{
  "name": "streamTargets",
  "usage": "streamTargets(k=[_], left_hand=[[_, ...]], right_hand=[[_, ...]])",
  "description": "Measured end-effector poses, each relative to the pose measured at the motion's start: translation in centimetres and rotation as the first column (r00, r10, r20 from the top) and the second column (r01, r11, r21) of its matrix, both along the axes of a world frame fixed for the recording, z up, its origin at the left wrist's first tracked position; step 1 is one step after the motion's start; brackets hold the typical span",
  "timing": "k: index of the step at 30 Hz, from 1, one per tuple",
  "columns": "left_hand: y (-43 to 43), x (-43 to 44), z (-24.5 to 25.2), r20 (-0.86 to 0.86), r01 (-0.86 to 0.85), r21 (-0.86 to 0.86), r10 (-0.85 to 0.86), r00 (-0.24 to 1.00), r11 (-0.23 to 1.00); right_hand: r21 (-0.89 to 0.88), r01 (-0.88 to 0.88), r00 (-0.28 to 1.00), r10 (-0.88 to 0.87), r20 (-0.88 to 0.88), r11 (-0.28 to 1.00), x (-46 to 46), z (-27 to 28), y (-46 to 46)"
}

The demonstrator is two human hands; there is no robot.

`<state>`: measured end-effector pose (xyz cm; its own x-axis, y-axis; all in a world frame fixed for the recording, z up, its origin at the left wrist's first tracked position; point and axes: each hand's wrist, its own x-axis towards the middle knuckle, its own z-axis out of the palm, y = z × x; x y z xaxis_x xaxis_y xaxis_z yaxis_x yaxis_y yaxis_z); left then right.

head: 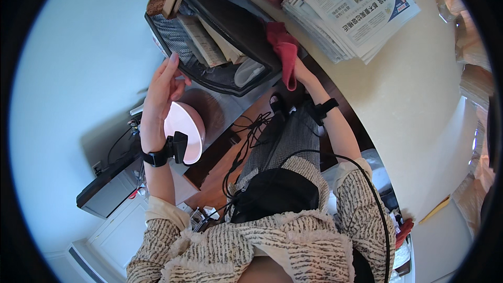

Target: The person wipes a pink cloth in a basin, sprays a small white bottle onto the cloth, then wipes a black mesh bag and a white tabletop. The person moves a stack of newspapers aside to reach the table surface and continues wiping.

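Note:
A black mesh storage bin point(235, 11) is tilted with its opening towards me. Inside are a wooden block point(171, 4), several books or papers point(204, 41) and a pale translucent item point(248, 72). My left hand point(165, 82) grips the bin's near left rim, with some fingers curled below the edge. A red cloth point(285, 49) hangs over the bin's right end. My right hand point(301, 71) reaches in behind that cloth; its fingers are hidden, so what they hold cannot be made out.
A stack of newspapers point(353, 11) lies on the beige tabletop point(393, 98) at right. Below my left hand stands a pink basin point(186, 133). Black cables point(243, 149) trail across the wooden floor beside my legs. A dark-topped cabinet point(114, 188) stands at lower left.

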<state>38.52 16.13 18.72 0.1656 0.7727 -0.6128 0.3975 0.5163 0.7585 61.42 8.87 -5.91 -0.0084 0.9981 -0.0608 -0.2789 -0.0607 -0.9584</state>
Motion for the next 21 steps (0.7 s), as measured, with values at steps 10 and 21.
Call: streamTargets(k=[10, 21], left_hand=[[0.2, -0.4, -0.2, 0.033, -0.008, -0.031, 0.009, 0.999, 0.999], [0.4, -0.2, -0.1, 0.05, 0.045, 0.027, -0.047, 0.998, 0.999]], right_hand=[[0.057, 0.139, 0.983, -0.144, 0.11, 0.989, -2.1, 0.6, -1.1], [-0.128, 0.557, 0.751, -0.563, -0.345, 0.821, -5.6, -2.6, -1.0]])
